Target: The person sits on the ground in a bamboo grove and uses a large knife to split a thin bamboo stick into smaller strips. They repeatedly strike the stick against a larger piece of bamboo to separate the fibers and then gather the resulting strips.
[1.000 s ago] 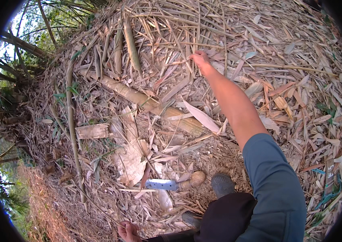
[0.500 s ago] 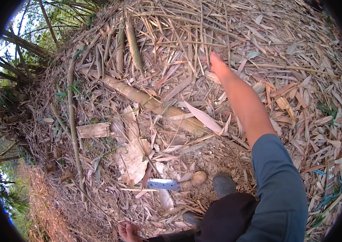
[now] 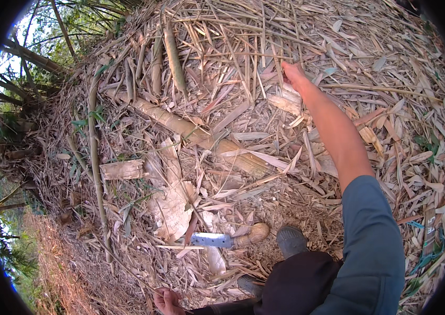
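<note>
Hand, right [image 3: 293, 74]: in the upper middle of the frame, just right of centre, it is bending downward with its fingers curling; I cannot tell whether it is gripping a stalk or only touching one.
Dry stalks [image 3: 263, 39]: they are lying criss-cross in the upper middle, some ends running close to the right hand's fingertips.
Pale slab [image 3: 285, 104]: it is lying just below the right hand, its right end partly hiding behind the forearm.
Blue-grey sleeve [image 3: 372, 231]: it is covering the upper arm in the lower right.
Hand, left [image 3: 167, 301]: at the lower edge, left of centre, it is closing its fingers on a thin stem [image 3: 133, 274], which is slanting away toward the upper left.
Knife [image 3: 212, 240]: it is lying flat below the centre, its broad, holed blade pointing left and its rounded wooden handle pointing right, near a grey boot [image 3: 291, 241].
Pale sheath [image 3: 175, 210]: it is spreading, crumpled, just above the blade.
Thick cane [image 3: 180, 127]: it is slanting from the upper left toward the centre.
Long pole [image 3: 93, 136]: it is running down the left part of the frame.
Bamboo stand [image 3: 39, 60]: it is filling the upper left edge.
Blue-green cord [image 3: 428, 258]: it is lying among leaves at the lower right.
</note>
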`<state>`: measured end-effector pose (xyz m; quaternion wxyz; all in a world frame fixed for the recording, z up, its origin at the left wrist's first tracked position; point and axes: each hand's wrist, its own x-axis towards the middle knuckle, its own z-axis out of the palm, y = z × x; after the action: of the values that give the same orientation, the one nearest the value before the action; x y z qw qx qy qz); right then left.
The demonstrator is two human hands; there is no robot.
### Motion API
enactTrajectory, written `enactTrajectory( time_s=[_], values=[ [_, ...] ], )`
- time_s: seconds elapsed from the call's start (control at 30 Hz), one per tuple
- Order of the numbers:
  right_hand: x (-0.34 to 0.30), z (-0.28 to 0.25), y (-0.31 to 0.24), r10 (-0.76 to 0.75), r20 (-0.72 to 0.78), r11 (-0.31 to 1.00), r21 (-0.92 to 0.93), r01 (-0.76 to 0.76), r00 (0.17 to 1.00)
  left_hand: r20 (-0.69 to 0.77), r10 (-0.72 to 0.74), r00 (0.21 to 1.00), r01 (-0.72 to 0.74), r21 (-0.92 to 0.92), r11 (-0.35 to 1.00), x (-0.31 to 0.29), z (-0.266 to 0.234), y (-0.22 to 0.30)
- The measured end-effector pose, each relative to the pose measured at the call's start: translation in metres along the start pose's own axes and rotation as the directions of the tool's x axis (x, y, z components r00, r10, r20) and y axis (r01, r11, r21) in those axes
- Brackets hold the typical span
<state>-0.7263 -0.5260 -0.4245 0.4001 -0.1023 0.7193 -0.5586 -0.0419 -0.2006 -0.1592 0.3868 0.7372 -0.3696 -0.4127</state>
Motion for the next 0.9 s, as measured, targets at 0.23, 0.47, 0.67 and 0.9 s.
enactTrajectory(
  time_s=[0.23, 0.47, 0.67, 0.9],
  values=[
    [-0.009, -0.012, -0.009, -0.18, -0.131, 0.714, -0.699, 0.038, 0.975, 0.011, 0.0, 1.0, 0.001, -0.033, 0.999, 0.004, 0.0, -0.004],
    [-0.063, -0.029, -0.032, -0.241, -0.21, 0.583, -0.812, -0.032, 0.948, 0.002, -0.024, 1.0, 0.024, -0.036, 0.999, 0.0, 0.002, 0.0],
    [-0.063, -0.028, -0.016, -0.573, -0.113, 0.275, -0.959, 0.061, 0.811, 0.032, 0.069, 0.997, -0.066, -0.079, 0.995, 0.01, -0.011, -0.022],
    [-0.082, 0.022, 0.004, -0.669, 0.364, 0.129, -0.802, 0.583, 0.648, 0.003, -0.037, 0.999, 0.037, -0.06, 0.997, 0.003, -0.001, -0.008]
  ],
)
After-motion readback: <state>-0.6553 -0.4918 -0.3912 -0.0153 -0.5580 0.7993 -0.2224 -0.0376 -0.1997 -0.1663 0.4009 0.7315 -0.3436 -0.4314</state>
